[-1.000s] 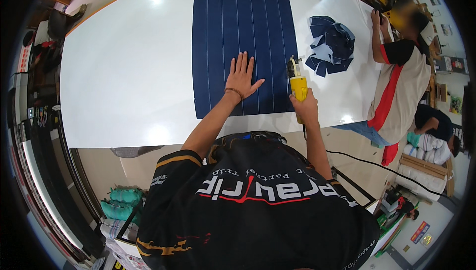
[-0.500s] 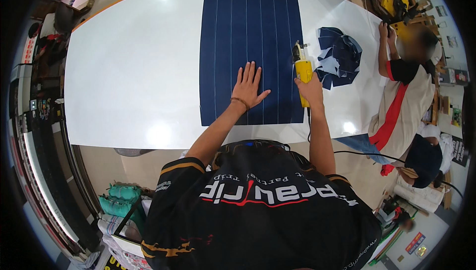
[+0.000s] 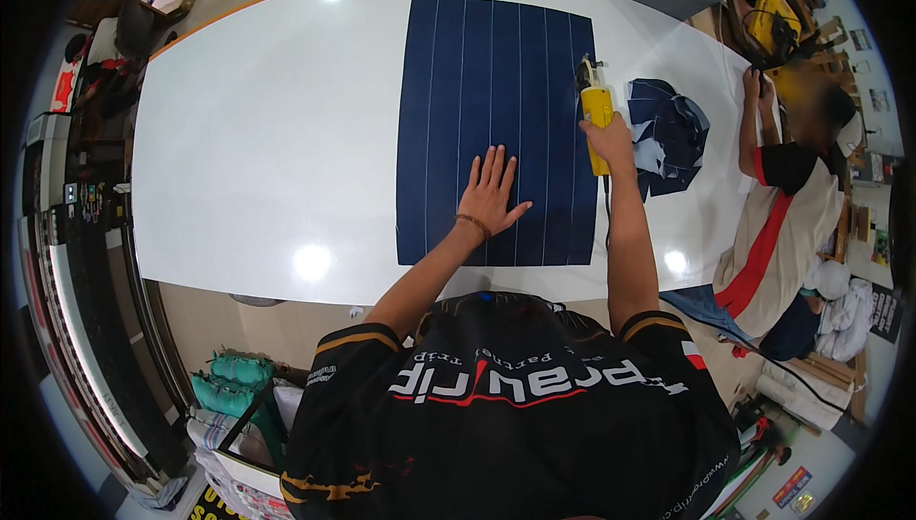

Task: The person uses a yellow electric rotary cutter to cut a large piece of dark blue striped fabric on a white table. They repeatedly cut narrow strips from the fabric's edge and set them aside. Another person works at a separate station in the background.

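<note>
A dark navy rectangle of fabric (image 3: pixel 458 91) with pale lengthwise lines lies flat on the white table; whether it is several layers thick, I cannot tell. My left hand (image 3: pixel 489 200) rests palm down on its lower middle, fingers spread. My right hand (image 3: pixel 611 141) is wrapped round the yellow body of a handheld electric fabric cutter (image 3: pixel 598 108). The cutter's head stands at the fabric's right edge, towards the far corner. Its black cord trails back past my right forearm. Just right of the cutter sits a crumpled heap of navy fabric offcuts (image 3: pixel 677 138).
The big white table (image 3: pixel 258 138) has an orange strip along its far edge. At its right end stands another person (image 3: pixel 782 205), hands on the table's edge. A long machine (image 3: pixel 86 329) runs along the left. Green wrapped bundles (image 3: pixel 234 382) lie at lower left.
My right hand has pushed the cutter farther along the fabric's right edge, away from me. My left hand keeps its place on the fabric. The whole view has shifted slightly.
</note>
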